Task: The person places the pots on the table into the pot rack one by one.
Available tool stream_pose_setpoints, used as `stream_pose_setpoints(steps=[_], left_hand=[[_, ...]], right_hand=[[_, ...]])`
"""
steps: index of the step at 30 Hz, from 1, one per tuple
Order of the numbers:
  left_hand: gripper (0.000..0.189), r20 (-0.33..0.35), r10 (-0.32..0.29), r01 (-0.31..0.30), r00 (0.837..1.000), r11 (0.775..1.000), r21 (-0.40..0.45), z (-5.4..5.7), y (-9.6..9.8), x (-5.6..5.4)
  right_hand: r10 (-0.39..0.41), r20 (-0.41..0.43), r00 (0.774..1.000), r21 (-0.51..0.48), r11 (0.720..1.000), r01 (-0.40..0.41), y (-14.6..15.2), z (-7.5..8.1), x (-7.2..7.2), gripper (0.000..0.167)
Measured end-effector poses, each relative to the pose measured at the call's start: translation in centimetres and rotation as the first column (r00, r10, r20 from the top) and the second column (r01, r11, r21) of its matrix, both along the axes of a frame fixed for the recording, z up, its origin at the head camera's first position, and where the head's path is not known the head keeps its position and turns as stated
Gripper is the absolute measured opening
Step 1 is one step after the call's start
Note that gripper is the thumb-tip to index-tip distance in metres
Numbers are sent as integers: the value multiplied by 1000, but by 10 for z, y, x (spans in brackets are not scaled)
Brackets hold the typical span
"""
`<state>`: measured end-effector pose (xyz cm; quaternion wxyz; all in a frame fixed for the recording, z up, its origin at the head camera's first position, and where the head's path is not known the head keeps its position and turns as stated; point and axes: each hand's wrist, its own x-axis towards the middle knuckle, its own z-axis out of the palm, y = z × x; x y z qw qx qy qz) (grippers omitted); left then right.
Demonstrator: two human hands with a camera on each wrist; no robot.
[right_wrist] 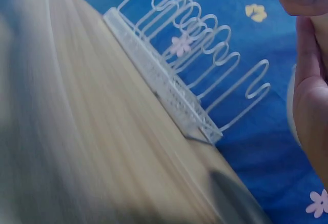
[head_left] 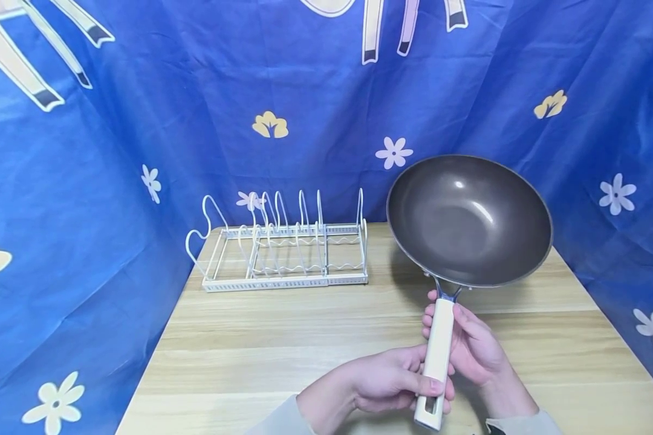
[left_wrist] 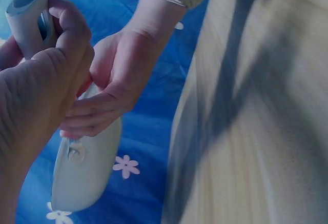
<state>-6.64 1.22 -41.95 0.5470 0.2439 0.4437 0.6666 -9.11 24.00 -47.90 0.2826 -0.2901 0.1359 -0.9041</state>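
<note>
A dark-coated wok (head_left: 457, 235) with a cream handle (head_left: 438, 344) is held up over the right part of the table, its inside facing me. Near the handle's lower end, my left hand (head_left: 383, 379) grips it with the thumb across the front. My right hand (head_left: 477, 345) holds the handle higher up, close to the metal joint, thumb at one side and fingers behind. In the left wrist view the wok's pale outer side (left_wrist: 87, 170) shows beyond the right hand (left_wrist: 123, 73), and the handle's end (left_wrist: 28, 21) sticks out of the left hand (left_wrist: 46, 75).
A white wire pan rack (head_left: 283, 282) with several upright loops stands at the back left of the wooden table (head_left: 283, 326). Blue patterned cloth (head_left: 315, 121) hangs behind the table and along both sides.
</note>
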Motion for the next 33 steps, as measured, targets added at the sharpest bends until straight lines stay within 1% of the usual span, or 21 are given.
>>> stream_pose_setpoints(steps=[5, 7, 9, 11, 14, 17, 19, 21, 23, 25, 27, 29, 30, 32, 33], left_hand=[[33, 10, -66, 65, 998, 996, 62, 3, -7, 2], [34, 23, -84, 81, 996, 992, 92, 3, -9, 3], [35, 27, -94, 90, 995, 988, 124, 2, -12, 3], [35, 26, -102, 97, 994, 985, 146, 1, -16, 3], [33, 11, -112, 108, 994, 979, 174, -2, -22, 1], [31, -29, -126, 129, 992, 973, 190, -4, -28, -3], [33, -70, -131, 142, 989, 971, 191, -4, -33, -6], [39, -125, -131, 153, 983, 971, 185, -4, -38, -8], [45, -175, -132, 160, 976, 974, 159, -2, -43, -8], [45, -216, -128, 157, 968, 980, 124, 0, -47, -8], [42, -241, -117, 139, 963, 987, 76, 2, -52, -7], [40, -273, -85, 93, 958, 996, 17, 4, -55, -5], [39, -299, -63, 61, 952, 998, -13, 5, -56, -3], [37, -353, -18, -9, 935, 997, -72, 7, -59, -1], [37, -391, 9, -52, 920, 994, -99, 8, -60, 0]], right_hand=[[67, -46, 997, -70, 995, -70, -12, 8, -1, 50], [83, -64, 995, -79, 993, -88, -16, 11, -2, 48], [83, -75, 994, -71, 994, -88, -19, 15, -2, 47], [70, -74, 995, -47, 996, -73, -22, 19, -2, 46], [31, -56, 998, 9, 1000, -30, -26, 27, -1, 44], [-15, -46, 999, 87, 996, 19, -29, 36, -1, 43], [-47, -49, 998, 149, 987, 53, -31, 43, 0, 43], [-82, -45, 996, 223, 971, 90, -34, 49, 2, 41], [-120, -51, 992, 300, 945, 130, -38, 54, 3, 39], [-158, -76, 985, 377, 910, 175, -42, 58, 5, 37], [-190, -110, 976, 434, 874, 219, -46, 61, 6, 35], [-220, -149, 964, 476, 839, 265, -50, 63, 7, 35], [-234, -166, 958, 491, 823, 286, -52, 64, 7, 35], [-257, -187, 948, 514, 797, 317, -55, 65, 7, 35], [-269, -194, 943, 531, 780, 332, -57, 66, 7, 34]])
